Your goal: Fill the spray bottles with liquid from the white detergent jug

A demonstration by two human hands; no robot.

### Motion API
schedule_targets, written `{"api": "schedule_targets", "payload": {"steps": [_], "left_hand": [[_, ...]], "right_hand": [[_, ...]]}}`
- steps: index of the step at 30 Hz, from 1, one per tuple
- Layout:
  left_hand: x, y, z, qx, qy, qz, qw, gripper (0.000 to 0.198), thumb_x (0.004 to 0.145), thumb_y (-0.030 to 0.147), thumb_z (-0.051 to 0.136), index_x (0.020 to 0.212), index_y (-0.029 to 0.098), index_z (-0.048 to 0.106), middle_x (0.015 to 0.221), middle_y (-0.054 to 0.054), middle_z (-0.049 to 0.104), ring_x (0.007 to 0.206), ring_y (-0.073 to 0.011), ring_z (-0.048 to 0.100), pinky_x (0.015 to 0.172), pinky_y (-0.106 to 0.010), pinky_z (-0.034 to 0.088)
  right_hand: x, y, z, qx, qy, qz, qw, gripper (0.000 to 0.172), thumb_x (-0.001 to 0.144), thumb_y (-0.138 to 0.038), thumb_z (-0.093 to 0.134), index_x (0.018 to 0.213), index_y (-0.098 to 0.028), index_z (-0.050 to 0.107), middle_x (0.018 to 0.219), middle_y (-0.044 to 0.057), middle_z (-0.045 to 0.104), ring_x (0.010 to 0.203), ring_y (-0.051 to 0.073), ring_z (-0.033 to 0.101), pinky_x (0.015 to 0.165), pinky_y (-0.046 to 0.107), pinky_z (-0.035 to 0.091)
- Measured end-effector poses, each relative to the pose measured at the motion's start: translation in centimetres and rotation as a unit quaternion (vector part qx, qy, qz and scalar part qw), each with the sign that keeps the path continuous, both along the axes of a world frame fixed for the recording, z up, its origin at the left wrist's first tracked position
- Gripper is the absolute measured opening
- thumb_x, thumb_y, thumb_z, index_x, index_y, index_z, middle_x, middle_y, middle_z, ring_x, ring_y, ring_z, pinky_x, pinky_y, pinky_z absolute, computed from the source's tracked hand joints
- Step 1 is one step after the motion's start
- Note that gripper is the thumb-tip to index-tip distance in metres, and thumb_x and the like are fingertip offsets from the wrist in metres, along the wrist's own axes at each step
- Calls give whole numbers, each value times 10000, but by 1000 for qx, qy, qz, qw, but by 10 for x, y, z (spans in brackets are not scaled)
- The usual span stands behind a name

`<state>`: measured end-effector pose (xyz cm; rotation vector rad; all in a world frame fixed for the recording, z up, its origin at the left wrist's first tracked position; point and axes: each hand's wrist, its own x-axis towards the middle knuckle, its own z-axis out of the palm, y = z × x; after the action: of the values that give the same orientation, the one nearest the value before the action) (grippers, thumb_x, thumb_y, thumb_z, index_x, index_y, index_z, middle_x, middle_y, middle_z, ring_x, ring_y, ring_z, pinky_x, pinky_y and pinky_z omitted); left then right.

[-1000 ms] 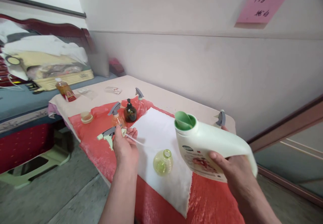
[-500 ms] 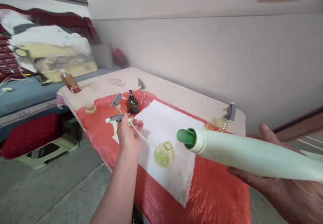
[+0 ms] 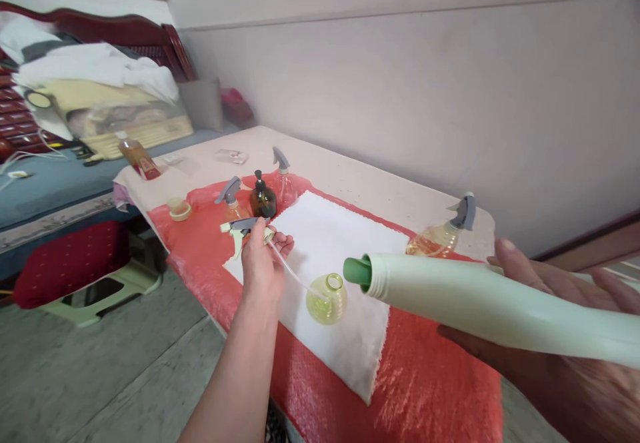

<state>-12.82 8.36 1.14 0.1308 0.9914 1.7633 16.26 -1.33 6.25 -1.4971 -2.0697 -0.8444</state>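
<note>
My left hand (image 3: 264,256) is closed round a grey and pale-green trigger spray head (image 3: 246,227), whose clear dip tube (image 3: 290,268) trails down to the right. Near the tube's end stands a round yellow-green bottle (image 3: 326,302), its neck uncovered, on a white cloth (image 3: 345,236). My right hand (image 3: 555,356) grips a large pale-green bottle (image 3: 450,290), tilted nearly level, with a green pouring spout (image 3: 356,271) pointing left. That spout is to the upper right of the small bottle's mouth, apart from it. No liquid shows coming out.
Behind my left hand are a dark pump bottle (image 3: 263,198) and two grey-topped spray bottles. Another spray bottle (image 3: 436,238) lies tilted at the right. A cap (image 3: 179,210) and an amber bottle (image 3: 139,156) sit leftward; a red stool (image 3: 75,260) stands beside the table.
My left hand has moved slightly right with the spray head. In my right hand the large bottle has shifted a little left and turned slightly. The camera view has shifted a little.
</note>
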Motion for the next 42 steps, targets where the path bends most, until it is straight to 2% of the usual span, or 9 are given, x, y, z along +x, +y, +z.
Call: {"api": "schedule_targets", "payload": {"steps": [4, 7, 13, 17, 23, 28, 38, 42], "left_hand": [[1, 0, -1, -1, 0, -6, 1000, 242, 749, 372, 670, 718, 190, 515, 549, 35, 506, 533, -134, 569, 669, -297, 498], [2, 0, -1, -1, -2, -9, 1000, 245, 742, 368, 677, 715, 188, 514, 551, 34, 508, 534, -134, 568, 662, -291, 495], [3, 0, -1, -4, -1, -17, 1000, 253, 742, 381, 676, 713, 190, 513, 545, 36, 504, 537, -130, 570, 663, -284, 494], [4, 0, -2, -3, 0, -16, 1000, 279, 733, 406, 689, 711, 189, 514, 551, 36, 506, 542, -131, 573, 665, -287, 494], [5, 0, -1, -4, 3, -16, 1000, 287, 744, 415, 683, 701, 188, 513, 553, 32, 504, 541, -132, 569, 662, -293, 496], [4, 0, -1, -8, 3, -14, 1000, 280, 747, 410, 683, 710, 188, 517, 560, 30, 510, 542, -130, 571, 658, -287, 495], [5, 0, -1, -12, 1, -20, 1000, 263, 760, 391, 666, 695, 181, 520, 549, 24, 507, 541, -136, 575, 648, -287, 502], [5, -1, 0, -8, -1, -20, 1000, 252, 756, 377, 665, 694, 178, 523, 543, 25, 507, 539, -133, 574, 632, -272, 502]], "right_hand": [[-1, 0, 1, 40, -99, 11, 994, 540, 841, -548, 521, 1298, -259, 514, 1067, 138, 689, 912, 349, 633, 957, 572, 417], [-5, 0, 5, 47, -107, 13, 993, 555, 855, -512, 510, 1349, -265, 458, 1047, 130, 696, 903, 349, 641, 939, 563, 423], [-15, -1, 15, 22, -112, 43, 993, 767, 884, -529, 474, 1484, -108, 249, 1038, 195, 686, 843, 371, 647, 824, 546, 456], [-19, -2, 17, 38, -104, 45, 993, 726, 894, -441, 485, 1502, -159, 207, 996, 179, 694, 817, 355, 657, 803, 523, 467], [-19, -5, 18, 13, -89, 28, 996, 735, 899, -479, 478, 1512, -196, 188, 1074, 173, 682, 936, 360, 652, 910, 560, 439], [-20, -5, 19, 17, -86, 42, 995, 725, 901, -478, 472, 1506, -163, 226, 1057, 191, 679, 950, 384, 647, 889, 575, 448], [-22, -8, 15, 10, -95, 33, 995, 711, 921, -478, 422, 1516, -155, 206, 1128, 184, 662, 1022, 387, 627, 971, 609, 392], [-19, -6, 14, 35, -112, 35, 993, 657, 933, -477, 375, 1507, -184, 247, 1130, 141, 672, 1013, 354, 642, 965, 580, 417]]}}
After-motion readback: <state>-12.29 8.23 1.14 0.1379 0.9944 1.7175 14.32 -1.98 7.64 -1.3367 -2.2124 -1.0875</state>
